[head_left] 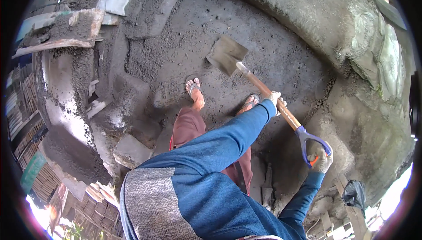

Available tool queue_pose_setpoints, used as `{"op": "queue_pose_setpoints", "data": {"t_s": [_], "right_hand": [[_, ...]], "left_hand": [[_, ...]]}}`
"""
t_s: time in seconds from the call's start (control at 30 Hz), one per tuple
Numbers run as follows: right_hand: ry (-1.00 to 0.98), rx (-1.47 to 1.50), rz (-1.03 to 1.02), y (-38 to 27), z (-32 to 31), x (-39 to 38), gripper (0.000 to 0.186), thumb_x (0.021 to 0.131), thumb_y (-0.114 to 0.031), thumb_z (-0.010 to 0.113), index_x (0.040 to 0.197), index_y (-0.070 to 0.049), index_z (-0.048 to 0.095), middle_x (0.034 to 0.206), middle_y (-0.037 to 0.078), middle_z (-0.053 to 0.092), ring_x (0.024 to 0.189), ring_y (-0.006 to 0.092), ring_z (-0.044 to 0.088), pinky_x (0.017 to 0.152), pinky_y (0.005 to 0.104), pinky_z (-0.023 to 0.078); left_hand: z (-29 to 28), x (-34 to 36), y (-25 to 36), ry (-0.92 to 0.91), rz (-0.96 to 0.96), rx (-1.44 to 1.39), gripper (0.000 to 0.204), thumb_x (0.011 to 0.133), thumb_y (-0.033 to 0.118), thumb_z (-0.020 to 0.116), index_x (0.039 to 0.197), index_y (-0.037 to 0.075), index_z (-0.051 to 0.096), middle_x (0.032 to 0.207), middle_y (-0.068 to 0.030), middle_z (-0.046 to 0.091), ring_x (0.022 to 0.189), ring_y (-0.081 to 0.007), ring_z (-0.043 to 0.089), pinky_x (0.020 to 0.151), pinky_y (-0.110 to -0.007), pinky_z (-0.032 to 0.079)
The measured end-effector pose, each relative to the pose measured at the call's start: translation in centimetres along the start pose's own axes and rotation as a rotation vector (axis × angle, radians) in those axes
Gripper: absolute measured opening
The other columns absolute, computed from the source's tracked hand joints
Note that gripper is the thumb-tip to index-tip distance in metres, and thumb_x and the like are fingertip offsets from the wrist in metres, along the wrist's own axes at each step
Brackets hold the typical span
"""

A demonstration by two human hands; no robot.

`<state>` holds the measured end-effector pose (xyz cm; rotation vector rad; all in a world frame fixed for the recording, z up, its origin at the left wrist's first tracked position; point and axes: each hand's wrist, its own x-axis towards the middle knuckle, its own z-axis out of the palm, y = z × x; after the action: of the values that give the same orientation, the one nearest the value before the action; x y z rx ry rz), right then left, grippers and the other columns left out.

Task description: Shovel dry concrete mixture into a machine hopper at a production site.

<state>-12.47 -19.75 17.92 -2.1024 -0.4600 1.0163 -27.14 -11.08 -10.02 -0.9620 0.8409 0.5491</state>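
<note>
A shovel [281,108] with a wooden shaft slants across the view, its flat metal blade [227,55] low over or on the dark, wet-looking ground. Whether the blade touches the ground I cannot tell. My left hand [276,102], in a pale glove, is wrapped round the middle of the shaft. On the blue and orange D-shaped grip [304,141] at the upper end, my right hand [321,157] is closed, also gloved. The blade shows no heaped load. My feet in sandals [193,88] stand just behind it.
A raised earthen edge [281,15] curves along the far right, with sacks [389,64] and a tyre [387,4] beyond. Soil-covered boards [61,33] and concrete blocks [132,150] lie on the left. A black plastic bag [354,194] hangs at the lower right.
</note>
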Motion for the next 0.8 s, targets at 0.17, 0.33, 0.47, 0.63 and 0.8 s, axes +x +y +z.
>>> {"op": "queue_pose_setpoints", "data": {"t_s": [0.17,0.33,0.47,0.63,0.8], "right_hand": [[-0.204,-0.048,0.043,1.4,8.9,2.5,0.036,0.076,-0.003,0.061,0.111,0.003,0.054,0.081,0.01,0.06,0.051,0.0168,0.057,0.046,0.0312,0.052],[-0.549,-0.218,-0.428,6.7,21.6,-2.5,0.04,0.073,-0.007,0.069,0.109,0.004,0.057,0.09,0.009,0.063,0.074,0.0148,0.062,0.066,0.0273,0.052],[-0.494,-0.047,-0.031,7.9,18.8,-4.9,0.04,0.071,-0.004,0.07,0.108,0.005,0.058,0.088,0.009,0.064,0.073,0.0122,0.062,0.065,0.0245,0.051],[-0.45,0.084,0.184,4.4,16.6,-1.9,0.035,0.073,0.003,0.056,0.108,0.007,0.053,0.07,0.011,0.059,0.045,0.016,0.054,0.041,0.0299,0.048],[-0.67,-0.089,-0.034,0.7,24.3,2.5,0.037,0.072,0.0,0.06,0.107,0.007,0.054,0.071,0.009,0.06,0.046,0.0154,0.055,0.043,0.0295,0.047]], "left_hand": [[-2.3,-1.6,9.5,-0.093,0.367,0.097,0.02,0.088,0.028,0.052,0.078,0.012,0.045,0.057,-0.0051,0.047,0.053,-0.0249,0.052,0.056,-0.047,0.048],[-11.8,-8.3,25.4,0.077,0.607,0.168,0.026,0.086,0.028,0.05,0.067,0.014,0.04,0.052,-0.0022,0.041,0.045,-0.023,0.044,0.053,-0.044,0.045],[-14.1,-10.5,21.7,0.171,0.56,0.118,0.018,0.088,0.023,0.052,0.074,0.014,0.044,0.061,-0.0031,0.048,0.051,-0.0238,0.048,0.058,-0.049,0.046],[-13.0,-5.2,18.8,0.109,0.405,-0.06,0.013,0.085,0.018,0.058,0.08,0.013,0.047,0.067,-0.0033,0.051,0.06,-0.0233,0.053,0.064,-0.045,0.048],[-10.6,-6.2,26.1,-0.023,0.439,-0.22,0.016,0.081,0.022,0.059,0.075,0.013,0.047,0.061,-0.0002,0.05,0.055,-0.0199,0.051,0.069,-0.042,0.048]]}}
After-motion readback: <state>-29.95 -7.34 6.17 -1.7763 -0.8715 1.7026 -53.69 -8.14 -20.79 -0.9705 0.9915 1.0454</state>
